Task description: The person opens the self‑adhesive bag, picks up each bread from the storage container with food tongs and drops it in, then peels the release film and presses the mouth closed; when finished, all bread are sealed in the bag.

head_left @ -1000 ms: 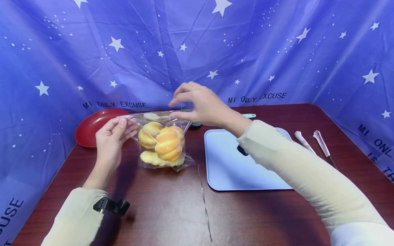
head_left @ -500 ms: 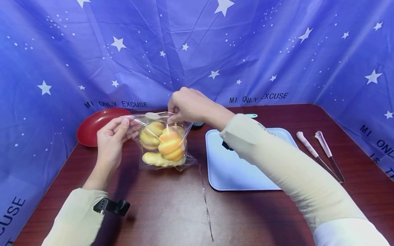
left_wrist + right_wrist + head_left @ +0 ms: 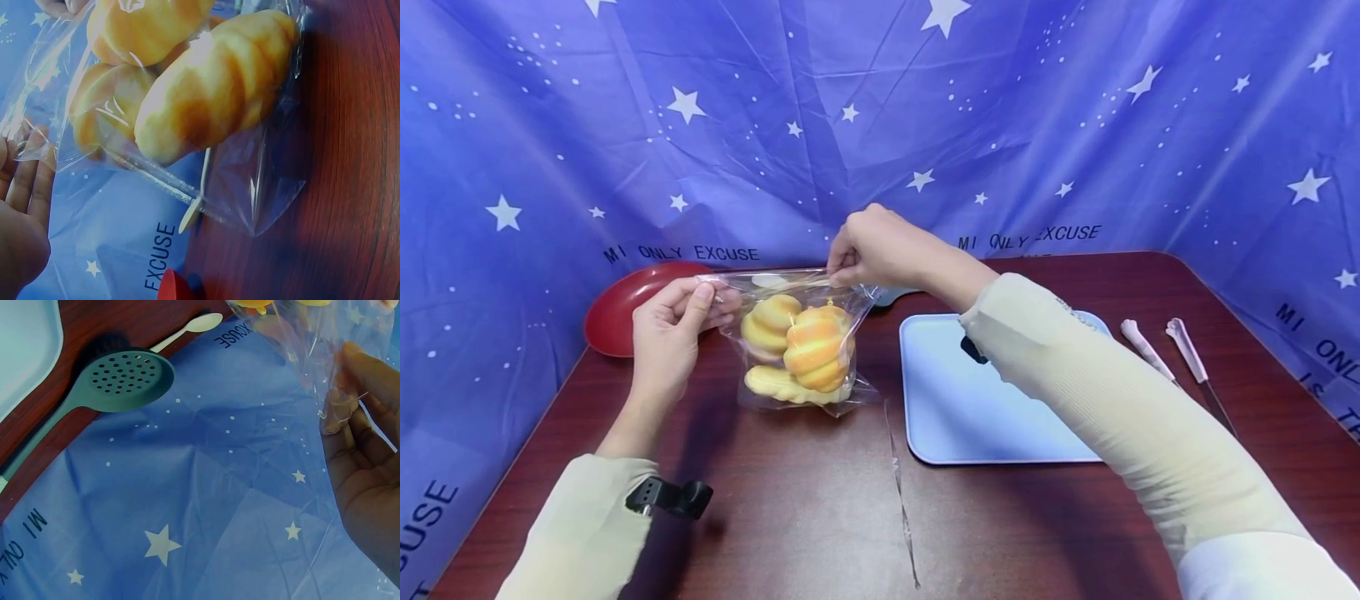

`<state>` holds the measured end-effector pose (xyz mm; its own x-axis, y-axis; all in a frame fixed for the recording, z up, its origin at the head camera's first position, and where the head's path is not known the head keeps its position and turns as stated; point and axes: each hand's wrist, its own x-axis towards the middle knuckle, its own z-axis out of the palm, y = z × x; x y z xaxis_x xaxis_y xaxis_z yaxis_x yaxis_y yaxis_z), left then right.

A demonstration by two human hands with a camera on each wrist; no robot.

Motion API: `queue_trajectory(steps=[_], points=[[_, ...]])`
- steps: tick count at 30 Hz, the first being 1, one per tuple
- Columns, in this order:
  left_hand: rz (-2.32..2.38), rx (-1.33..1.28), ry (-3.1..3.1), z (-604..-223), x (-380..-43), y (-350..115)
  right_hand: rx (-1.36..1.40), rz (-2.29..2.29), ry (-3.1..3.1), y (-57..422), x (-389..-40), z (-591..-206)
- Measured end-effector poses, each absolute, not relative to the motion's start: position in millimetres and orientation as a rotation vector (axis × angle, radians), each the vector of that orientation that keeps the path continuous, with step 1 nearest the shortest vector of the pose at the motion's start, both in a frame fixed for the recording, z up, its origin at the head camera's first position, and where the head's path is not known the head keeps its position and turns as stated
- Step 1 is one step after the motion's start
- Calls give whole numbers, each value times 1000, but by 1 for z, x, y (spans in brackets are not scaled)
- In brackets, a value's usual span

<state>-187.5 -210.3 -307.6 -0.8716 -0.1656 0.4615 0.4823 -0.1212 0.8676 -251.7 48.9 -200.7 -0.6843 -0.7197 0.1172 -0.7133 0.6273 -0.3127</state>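
A clear plastic bag (image 3: 865,392) with several bread-like pieces inside hangs between both hands in the head view. An orange twisted roll (image 3: 817,348), a yellow rounded bun (image 3: 770,325) and a pale long piece (image 3: 790,386) show through it. My left hand (image 3: 672,329) pinches the bag's upper left corner between thumb and fingers. At the upper right corner my right hand (image 3: 887,250) grips the film with bent fingers. In the right wrist view, the thumb and fingers of the right hand (image 3: 369,437) hold gathered plastic. The left wrist view shows a browned roll (image 3: 215,87) near the bag's bottom.
A red bowl-like dish (image 3: 632,308) stands at the back left. A light blue board (image 3: 1000,417) lies right of the bag, with knife-like utensils (image 3: 1187,350) beyond it. A green slotted spoon (image 3: 128,381) lies at the back edge. A thin plastic strip (image 3: 901,500) lies in front.
The right hand came down from above the bag with spread fingers, took hold of its upper right edge, then shifted slightly right, stretching the top. The left hand kept its hold.
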Motion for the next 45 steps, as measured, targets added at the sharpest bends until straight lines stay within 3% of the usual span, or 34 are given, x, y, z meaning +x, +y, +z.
queue_trajectory(steps=[11,21,33,45], points=[[-2066,-271,-1690,-309,-188,-208,-1096,-321,2875,67,-260,-211],[-2087,-238,-1667,-310,-189,-212,-1331,-523,2773,87,-262,-220],[-2143,-347,-1687,-311,-187,-216,-1249,-541,2737,90,-258,-224],[-2064,-172,-1702,-305,-189,-215,-1212,-640,2716,94,-257,-220]])
